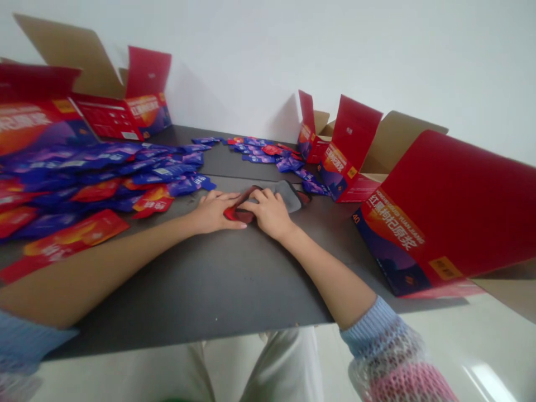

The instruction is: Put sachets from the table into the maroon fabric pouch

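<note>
At the middle of the table lies a grey, flat, soft-looking item with dark red edging (288, 196); its exact kind I cannot make out. My left hand (214, 213) rests at its red left end, fingers and thumb on either side of that end. Curled fingers of my right hand (271, 215) grip the dark red edging just beside the left hand, covering the item's middle. Its grey part shows beyond the right hand. Left of my left hand, a heap of blue and red sachets (109, 162) spreads over the table.
Open red cartons stand at the back left (144, 114) and along the right, the largest carton (452, 212) near the right edge. More sachets (259, 149) lie at the back by a white wall (234, 67). The grey table's (201, 290) front edge is close to my legs.
</note>
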Demonstrator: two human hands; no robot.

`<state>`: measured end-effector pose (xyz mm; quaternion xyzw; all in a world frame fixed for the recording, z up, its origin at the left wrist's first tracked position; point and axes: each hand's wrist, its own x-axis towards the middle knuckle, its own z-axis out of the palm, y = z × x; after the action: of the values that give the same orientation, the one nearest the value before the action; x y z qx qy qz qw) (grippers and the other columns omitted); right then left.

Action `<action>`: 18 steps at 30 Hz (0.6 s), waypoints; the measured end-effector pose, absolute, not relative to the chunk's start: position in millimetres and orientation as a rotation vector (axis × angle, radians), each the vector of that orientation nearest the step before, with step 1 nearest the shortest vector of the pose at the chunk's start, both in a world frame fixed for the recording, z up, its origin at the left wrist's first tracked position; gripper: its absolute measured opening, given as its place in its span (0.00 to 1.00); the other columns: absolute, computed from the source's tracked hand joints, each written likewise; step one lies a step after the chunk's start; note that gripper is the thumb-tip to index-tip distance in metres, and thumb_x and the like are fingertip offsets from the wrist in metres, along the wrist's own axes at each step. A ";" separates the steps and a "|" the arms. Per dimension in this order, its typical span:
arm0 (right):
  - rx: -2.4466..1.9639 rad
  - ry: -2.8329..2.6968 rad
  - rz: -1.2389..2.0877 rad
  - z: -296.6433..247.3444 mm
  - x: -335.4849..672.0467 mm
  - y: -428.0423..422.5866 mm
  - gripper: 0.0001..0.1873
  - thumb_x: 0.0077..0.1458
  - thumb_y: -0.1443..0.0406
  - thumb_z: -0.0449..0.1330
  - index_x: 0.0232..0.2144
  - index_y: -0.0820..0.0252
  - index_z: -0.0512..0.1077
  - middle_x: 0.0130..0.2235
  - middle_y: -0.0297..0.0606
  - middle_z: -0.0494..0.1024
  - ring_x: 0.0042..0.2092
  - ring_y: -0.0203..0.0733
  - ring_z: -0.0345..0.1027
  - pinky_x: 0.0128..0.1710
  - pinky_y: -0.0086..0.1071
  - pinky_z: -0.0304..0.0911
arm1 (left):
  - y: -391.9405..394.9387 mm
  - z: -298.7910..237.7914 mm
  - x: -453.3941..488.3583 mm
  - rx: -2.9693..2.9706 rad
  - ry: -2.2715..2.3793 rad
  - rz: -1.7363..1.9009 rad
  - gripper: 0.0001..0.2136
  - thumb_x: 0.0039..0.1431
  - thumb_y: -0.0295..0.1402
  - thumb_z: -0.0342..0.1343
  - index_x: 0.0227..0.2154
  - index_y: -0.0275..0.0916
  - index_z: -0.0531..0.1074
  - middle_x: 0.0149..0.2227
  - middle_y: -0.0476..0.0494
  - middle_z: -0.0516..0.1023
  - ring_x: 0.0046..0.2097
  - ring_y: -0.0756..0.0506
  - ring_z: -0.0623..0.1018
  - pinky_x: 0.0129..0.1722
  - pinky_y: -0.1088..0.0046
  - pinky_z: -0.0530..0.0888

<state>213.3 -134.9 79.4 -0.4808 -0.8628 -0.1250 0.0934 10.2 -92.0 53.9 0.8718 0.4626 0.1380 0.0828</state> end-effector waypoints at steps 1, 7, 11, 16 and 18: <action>-1.474 -2.529 -0.383 80.6 214.3 -132.3 0.21 0.71 0.63 0.48 0.56 0.39 0.74 0.59 0.39 0.71 0.57 0.52 0.57 0.50 0.45 0.58 | -91.3 53.9 10.3 2.592 1.390 0.399 0.42 0.52 0.62 0.57 0.69 0.51 0.62 0.71 0.47 0.62 0.65 0.30 0.60 0.64 0.53 0.56; -1.844 -2.240 -0.381 84.9 238.3 -119.9 0.19 0.71 0.59 0.49 0.49 0.45 0.79 0.57 0.42 0.71 0.58 0.55 0.56 0.50 0.50 0.60 | -89.1 51.8 10.5 2.569 1.413 0.371 0.46 0.52 0.64 0.55 0.70 0.46 0.60 0.72 0.45 0.59 0.66 0.27 0.58 0.64 0.50 0.56; -1.838 -2.117 -0.361 84.6 249.4 -121.4 0.22 0.70 0.65 0.47 0.55 0.41 0.76 0.59 0.41 0.70 0.58 0.53 0.57 0.50 0.46 0.61 | -89.6 51.8 10.3 2.574 1.432 0.342 0.45 0.53 0.64 0.54 0.70 0.47 0.59 0.72 0.43 0.59 0.66 0.26 0.58 0.63 0.48 0.57; -1.444 -2.300 -0.386 83.4 231.2 -135.2 0.29 0.69 0.69 0.43 0.66 0.39 0.64 0.61 0.38 0.68 0.58 0.47 0.57 0.52 0.40 0.61 | -87.9 49.9 10.7 2.590 1.438 0.375 0.44 0.52 0.63 0.55 0.68 0.46 0.64 0.70 0.41 0.63 0.65 0.26 0.61 0.62 0.49 0.60; -1.305 -2.504 -0.398 80.2 220.3 -142.1 0.28 0.71 0.65 0.44 0.68 0.38 0.59 0.62 0.38 0.68 0.59 0.48 0.57 0.51 0.42 0.62 | -86.8 48.1 11.0 2.585 1.443 0.408 0.44 0.51 0.62 0.57 0.67 0.44 0.65 0.68 0.38 0.65 0.65 0.27 0.62 0.61 0.51 0.62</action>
<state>220.3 -142.1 80.2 -0.4527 -0.8689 -0.1383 0.1446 11.0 -86.8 48.1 0.8625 0.4813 0.1361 0.0765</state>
